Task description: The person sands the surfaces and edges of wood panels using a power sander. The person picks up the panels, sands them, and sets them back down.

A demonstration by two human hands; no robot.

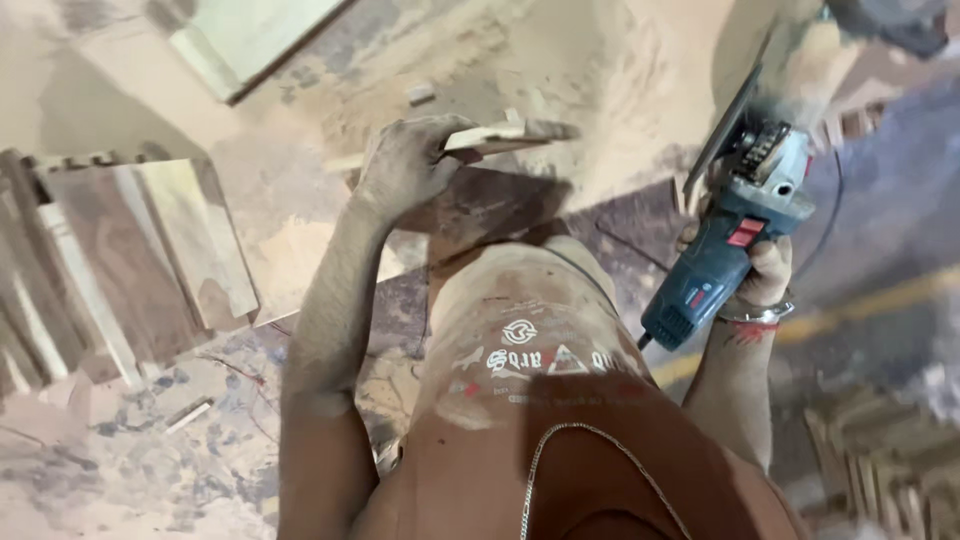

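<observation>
Left hand [405,165], dust-coated, fingers clamped over a thin pale wood strip [490,138] at frame centre-top, prob. to steady it on the dark board beneath. Right hand [765,275] at right edge, fingers wrapped round a blue-grey angle grinder [735,235], disc tilted up w/ arm bent, held clear of the strip.

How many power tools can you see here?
1: a blue angle grinder held in the right hand. The left hand holds only a thin wooden piece. Others may lie out of view.
</observation>
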